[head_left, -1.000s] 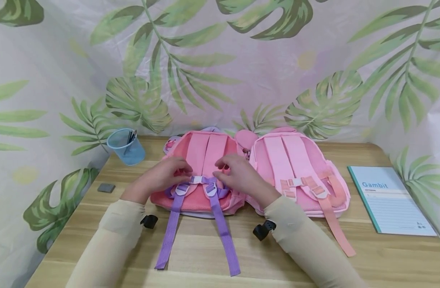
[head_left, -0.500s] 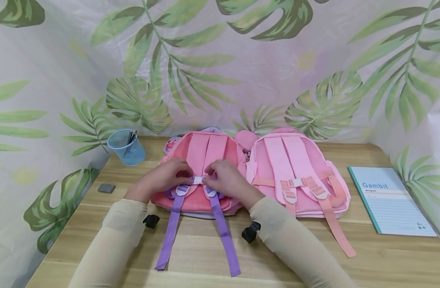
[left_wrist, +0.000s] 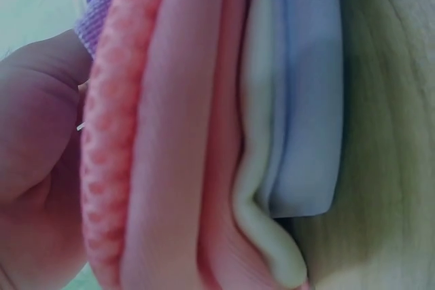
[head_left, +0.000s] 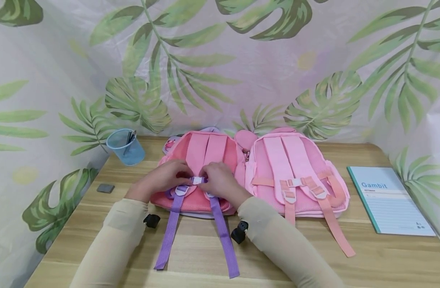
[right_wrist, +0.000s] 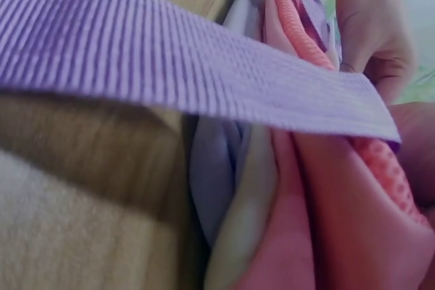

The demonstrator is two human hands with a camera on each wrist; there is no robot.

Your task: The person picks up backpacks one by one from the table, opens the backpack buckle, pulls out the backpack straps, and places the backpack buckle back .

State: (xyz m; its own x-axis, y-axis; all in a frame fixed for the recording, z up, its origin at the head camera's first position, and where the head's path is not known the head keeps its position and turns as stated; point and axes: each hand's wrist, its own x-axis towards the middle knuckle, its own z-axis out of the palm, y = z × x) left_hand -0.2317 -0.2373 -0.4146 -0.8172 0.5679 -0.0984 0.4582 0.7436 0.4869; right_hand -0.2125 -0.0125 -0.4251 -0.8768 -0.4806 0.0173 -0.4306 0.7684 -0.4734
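A coral-pink backpack lies on the table with its shoulder straps facing up. A white buckle on short purple webbing joins the two straps. My left hand pinches the buckle's left end with thumb and fingers. From the other side my right hand pinches its right end, covering part of the right strap's adjuster. Two purple strap tails hang toward the front. One purple strap crosses the right wrist view. The left wrist view shows the backpack's mesh edge beside the left thumb.
A lighter pink backpack with peach straps lies directly right, its white buckle joined. A blue mesh pen cup and a grey eraser-like block are on the left. A notebook lies at the far right.
My right hand has moved left and down from above the right strap to the buckle's right end. My left hand has shifted slightly and stays at the left end.
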